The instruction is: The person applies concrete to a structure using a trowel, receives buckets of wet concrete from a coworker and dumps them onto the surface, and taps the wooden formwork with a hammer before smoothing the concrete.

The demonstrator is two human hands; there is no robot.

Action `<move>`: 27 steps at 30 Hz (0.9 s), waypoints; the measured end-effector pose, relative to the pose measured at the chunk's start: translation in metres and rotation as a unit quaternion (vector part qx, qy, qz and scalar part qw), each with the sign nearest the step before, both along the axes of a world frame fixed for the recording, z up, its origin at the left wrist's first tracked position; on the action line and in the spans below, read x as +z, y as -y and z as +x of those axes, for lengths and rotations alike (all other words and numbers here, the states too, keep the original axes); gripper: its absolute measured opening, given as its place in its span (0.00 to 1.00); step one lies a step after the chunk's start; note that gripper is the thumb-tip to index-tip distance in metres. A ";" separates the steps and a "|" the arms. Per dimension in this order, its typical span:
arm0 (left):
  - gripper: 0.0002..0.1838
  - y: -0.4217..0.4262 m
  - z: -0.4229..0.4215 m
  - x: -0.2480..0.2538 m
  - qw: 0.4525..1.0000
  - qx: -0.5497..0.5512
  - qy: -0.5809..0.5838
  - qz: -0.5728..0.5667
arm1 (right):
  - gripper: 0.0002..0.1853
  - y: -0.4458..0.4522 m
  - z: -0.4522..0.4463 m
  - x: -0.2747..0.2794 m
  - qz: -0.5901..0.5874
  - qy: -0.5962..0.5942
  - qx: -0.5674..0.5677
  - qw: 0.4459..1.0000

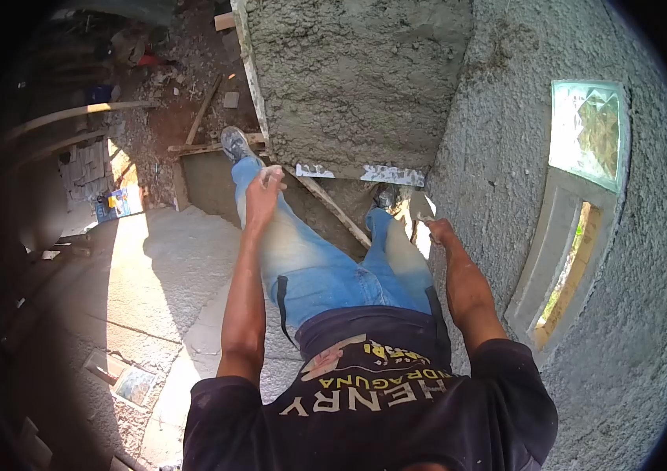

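My right hand [440,231] is closed round the handle of a trowel [421,206], whose grey blade points forward beside my right leg. Most of the handle is hidden in my fist. Over my left knee, my left hand [264,193] is loosely curled, with nothing visible in its fingers. Just ahead of both hands is a box-like block coated in wet, rough mortar [357,86]. A metal strip with white patches [361,174] runs along its near lower edge.
A rough plastered wall [498,133] rises on the right, with a glass block [588,129] and a narrow framed opening [561,275]. A wooden batten [333,210] slants between my legs. Planks [204,110] and rubble lie at the far left. Sunlit concrete floor [184,251] spreads on my left.
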State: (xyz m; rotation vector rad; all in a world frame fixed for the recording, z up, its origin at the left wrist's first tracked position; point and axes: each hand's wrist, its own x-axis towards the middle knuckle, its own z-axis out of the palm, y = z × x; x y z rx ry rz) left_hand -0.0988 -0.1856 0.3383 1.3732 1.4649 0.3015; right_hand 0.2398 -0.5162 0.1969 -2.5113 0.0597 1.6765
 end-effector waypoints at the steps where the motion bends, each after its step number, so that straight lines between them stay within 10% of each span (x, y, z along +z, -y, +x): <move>1: 0.20 0.005 0.009 -0.013 0.999 -0.032 0.001 -0.036 | 0.22 -0.002 -0.002 -0.001 -0.008 -0.014 -0.027 1.000; 19: 0.17 0.041 0.002 -0.142 0.968 -0.209 -0.111 -0.087 | 0.17 -0.083 0.054 -0.036 0.013 0.122 0.460 0.879; 23: 0.18 0.044 0.006 -0.157 0.954 -0.214 -0.163 -0.131 | 0.13 -0.043 0.078 -0.120 -0.016 0.250 0.357 0.900; 27: 0.19 0.033 0.010 -0.161 0.951 -0.217 -0.162 -0.148 | 0.14 -0.069 0.058 -0.078 0.022 0.238 0.352 0.905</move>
